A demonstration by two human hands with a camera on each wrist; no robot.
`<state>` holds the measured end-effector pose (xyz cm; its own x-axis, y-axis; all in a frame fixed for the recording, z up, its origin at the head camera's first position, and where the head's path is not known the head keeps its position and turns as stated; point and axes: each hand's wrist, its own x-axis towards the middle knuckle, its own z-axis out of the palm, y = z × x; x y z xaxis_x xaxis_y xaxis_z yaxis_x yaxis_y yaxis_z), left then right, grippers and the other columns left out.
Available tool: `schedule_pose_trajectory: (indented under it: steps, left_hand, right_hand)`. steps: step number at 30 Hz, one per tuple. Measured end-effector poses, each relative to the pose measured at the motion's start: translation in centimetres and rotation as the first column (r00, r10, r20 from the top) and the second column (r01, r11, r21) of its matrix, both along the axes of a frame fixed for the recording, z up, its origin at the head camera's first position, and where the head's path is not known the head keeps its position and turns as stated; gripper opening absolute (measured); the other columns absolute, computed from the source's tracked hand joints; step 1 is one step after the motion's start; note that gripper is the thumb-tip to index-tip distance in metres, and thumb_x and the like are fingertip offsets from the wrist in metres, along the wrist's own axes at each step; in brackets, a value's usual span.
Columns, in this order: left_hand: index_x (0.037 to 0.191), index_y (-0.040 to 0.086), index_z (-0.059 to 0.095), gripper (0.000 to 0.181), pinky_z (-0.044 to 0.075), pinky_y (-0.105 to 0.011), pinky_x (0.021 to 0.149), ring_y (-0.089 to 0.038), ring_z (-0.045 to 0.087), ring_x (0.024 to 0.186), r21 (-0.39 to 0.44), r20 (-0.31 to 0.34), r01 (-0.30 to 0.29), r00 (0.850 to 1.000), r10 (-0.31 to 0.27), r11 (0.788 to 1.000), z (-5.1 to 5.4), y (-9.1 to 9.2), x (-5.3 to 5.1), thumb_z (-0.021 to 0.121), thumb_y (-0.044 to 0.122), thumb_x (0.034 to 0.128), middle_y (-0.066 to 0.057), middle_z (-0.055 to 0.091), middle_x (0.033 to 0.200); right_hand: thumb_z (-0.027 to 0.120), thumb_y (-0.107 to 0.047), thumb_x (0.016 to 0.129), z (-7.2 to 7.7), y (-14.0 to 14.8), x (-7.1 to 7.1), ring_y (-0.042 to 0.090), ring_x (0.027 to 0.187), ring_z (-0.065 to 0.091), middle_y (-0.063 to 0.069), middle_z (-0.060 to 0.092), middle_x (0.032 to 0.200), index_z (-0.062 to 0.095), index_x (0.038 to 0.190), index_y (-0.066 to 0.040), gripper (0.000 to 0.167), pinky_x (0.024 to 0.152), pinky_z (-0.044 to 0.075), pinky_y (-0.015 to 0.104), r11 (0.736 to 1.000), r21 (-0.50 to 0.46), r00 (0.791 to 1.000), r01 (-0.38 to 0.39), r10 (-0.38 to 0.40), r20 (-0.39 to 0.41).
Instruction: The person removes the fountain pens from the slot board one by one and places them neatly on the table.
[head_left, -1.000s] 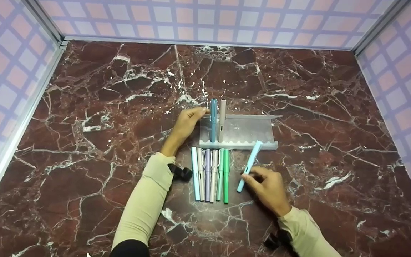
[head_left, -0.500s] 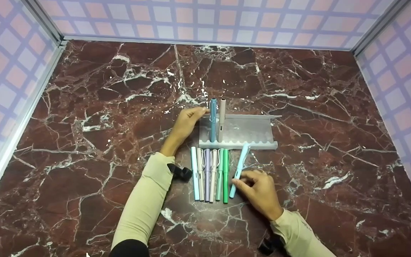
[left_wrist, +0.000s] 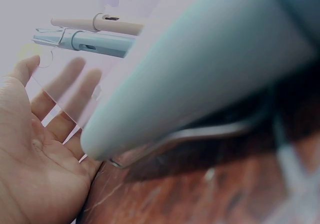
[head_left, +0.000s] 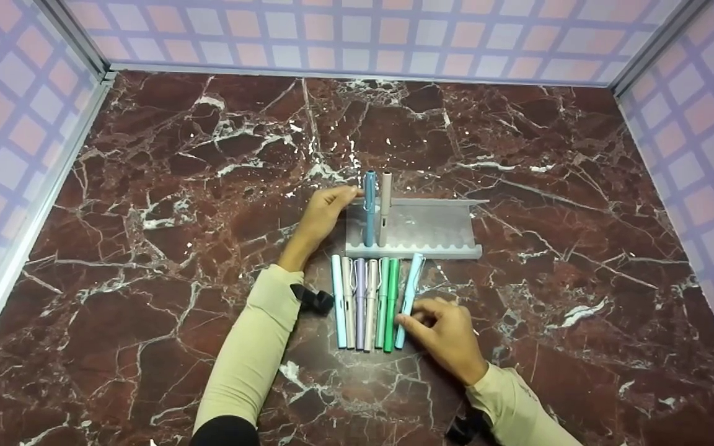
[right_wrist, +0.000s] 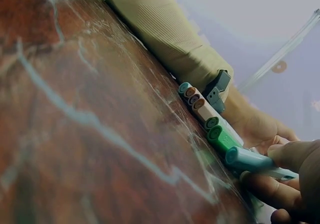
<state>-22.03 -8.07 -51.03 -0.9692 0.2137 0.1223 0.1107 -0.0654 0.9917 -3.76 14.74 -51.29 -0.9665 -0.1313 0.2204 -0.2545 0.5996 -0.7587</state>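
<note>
My left hand (head_left: pixel 325 214) grips the left edge of a clear pen stand (head_left: pixel 434 226); its fingers show through the panel in the left wrist view. In the stand's leftmost slots rest a blue pen (head_left: pixel 369 210) and a beige pen (head_left: pixel 386 192). My right hand (head_left: pixel 447 337) pinches a light blue pen (head_left: pixel 411 285) between thumb and fingers. This pen lies slightly slanted beside a green pen (head_left: pixel 392 303), the right end of a row in front of the stand. Up close, a pale pen (left_wrist: pixel 190 73) blurs across the left wrist view.
Left of the green pen, the row includes a purple pen (head_left: pixel 360 303), several pale ones and another light blue pen (head_left: pixel 338 303). Underneath is a dark red marbled table (head_left: pixel 177 347). Checkered walls (head_left: pixel 357 37) border its back and sides.
My right hand has moved left and nearer with the light blue pen, bringing it from in front of the stand's right part to beside the green pen. The left hand keeps still.
</note>
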Motion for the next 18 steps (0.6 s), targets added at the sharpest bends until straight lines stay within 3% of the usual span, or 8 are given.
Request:
schedule_pose_trajectory:
  steps: [5, 11, 18]
  left_hand:
    - [0.11, -0.012, 0.067, 0.027, 0.048, -0.042, 0.103, -0.045, 0.061, 0.114, 0.002, 0.0, -0.002, 1.0, 0.002, 1.0, 0.03, 0.09, -0.04, 0.051, 0.007, 0.102, -0.021, 0.072, 0.114]
    - [0.11, -0.012, 0.068, 0.028, 0.055, -0.042, 0.092, -0.05, 0.062, 0.101, 0.036, 0.016, 0.02, 1.0, -0.021, 0.999, 0.04, 0.01, 0.0, 0.051, 0.009, 0.1019, -0.016, 0.074, 0.106]
    - [0.109, -0.012, 0.068, 0.028, 0.052, -0.041, 0.096, -0.049, 0.063, 0.105, 0.009, 0.002, 0.011, 1.0, -0.011, 1.0, -0.05, -0.04, -0.03, 0.051, 0.009, 0.1021, -0.02, 0.073, 0.11]
  right_hand:
    - [0.086, -0.02, 0.078, 0.05, 0.08, 0.07, 0.003, 0.056, 0.061, -0.003, 0.072, 0.066, 0.073, 0.079, -0.009, 0.017, 0.056, 0.053, 0.023, 1.0, -0.018, 1.0, 0.02, -0.02, 0.002]
    - [0.085, -0.018, 0.08, 0.1, 0.11, 0.15, 0.002, 0.05, 0.059, -0.005, 0.07, 0.062, 0.072, 0.073, -0.012, 0.016, 0.048, 0.047, 0.017, 0.998, -0.025, 0.998, 0.062, -0.061, 0.033]
    - [0.08, -0.008, 0.083, -0.16, 0.17, 0.11, 0.001, 0.049, 0.059, -0.008, 0.069, 0.06, 0.071, 0.073, -0.014, 0.015, 0.048, 0.044, 0.012, 0.998, -0.039, 0.999, 0.041, -0.041, 0.018]
